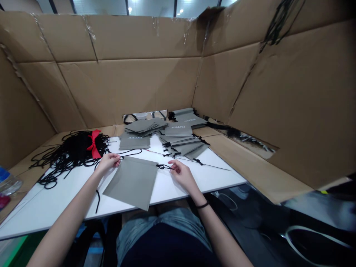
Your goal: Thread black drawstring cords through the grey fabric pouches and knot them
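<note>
A flat grey fabric pouch (133, 181) lies on the white table (194, 178) in front of me. My left hand (109, 162) is closed, pinching the pouch's upper left corner where a black cord comes out. My right hand (180, 173) is closed on the black drawstring cord (164, 167) at the pouch's upper right corner. A loose length of black cord (98, 198) trails down from the left side toward the table's front edge.
A bundle of black cords (69, 152) tied with a red ribbon (94, 144) lies at the left. Stacks of grey pouches (167, 135) sit behind. A thin metal rod (211, 165) lies to the right. Cardboard walls (139, 74) surround the table. A plastic bottle (8, 181) stands at far left.
</note>
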Tool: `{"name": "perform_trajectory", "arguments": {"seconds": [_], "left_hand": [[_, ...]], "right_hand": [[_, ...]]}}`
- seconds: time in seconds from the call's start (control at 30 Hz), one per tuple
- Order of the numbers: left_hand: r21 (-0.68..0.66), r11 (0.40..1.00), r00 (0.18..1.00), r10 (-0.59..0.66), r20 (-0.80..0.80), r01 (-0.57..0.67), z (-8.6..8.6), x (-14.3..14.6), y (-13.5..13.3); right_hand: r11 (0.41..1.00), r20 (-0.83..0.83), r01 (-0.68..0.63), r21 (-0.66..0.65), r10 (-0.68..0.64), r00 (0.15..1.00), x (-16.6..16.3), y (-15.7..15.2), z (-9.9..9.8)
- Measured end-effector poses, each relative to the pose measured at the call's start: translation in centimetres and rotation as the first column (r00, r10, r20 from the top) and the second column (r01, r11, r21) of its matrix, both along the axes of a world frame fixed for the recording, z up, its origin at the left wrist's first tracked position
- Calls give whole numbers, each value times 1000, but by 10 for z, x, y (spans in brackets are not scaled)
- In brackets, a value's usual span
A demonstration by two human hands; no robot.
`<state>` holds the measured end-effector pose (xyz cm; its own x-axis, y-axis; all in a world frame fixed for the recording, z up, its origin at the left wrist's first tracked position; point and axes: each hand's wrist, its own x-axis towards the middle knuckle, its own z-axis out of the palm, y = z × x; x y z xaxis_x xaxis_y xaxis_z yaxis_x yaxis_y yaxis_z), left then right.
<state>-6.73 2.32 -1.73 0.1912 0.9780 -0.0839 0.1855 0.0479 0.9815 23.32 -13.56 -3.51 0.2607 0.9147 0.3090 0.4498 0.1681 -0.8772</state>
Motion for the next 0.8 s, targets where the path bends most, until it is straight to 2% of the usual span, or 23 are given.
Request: {"name": "perform_trajectory", "arguments": {"seconds": [0.27, 0.53, 0.8], "left_hand": [[0, 1000, 1000, -19, -3, 19, 0, -2, 1], [-17, 1000, 1000, -2, 15, 2, -2, -1, 3], [-35, 999, 1000, 5, 24, -4, -1, -1, 1]], "right_hand": [[999, -138, -39, 2, 39, 990, 4, 1, -4], [993, -304, -119, -7, 112, 946, 3, -2, 0], [991, -326, -136, -14, 124, 937, 1, -2, 1]]}}
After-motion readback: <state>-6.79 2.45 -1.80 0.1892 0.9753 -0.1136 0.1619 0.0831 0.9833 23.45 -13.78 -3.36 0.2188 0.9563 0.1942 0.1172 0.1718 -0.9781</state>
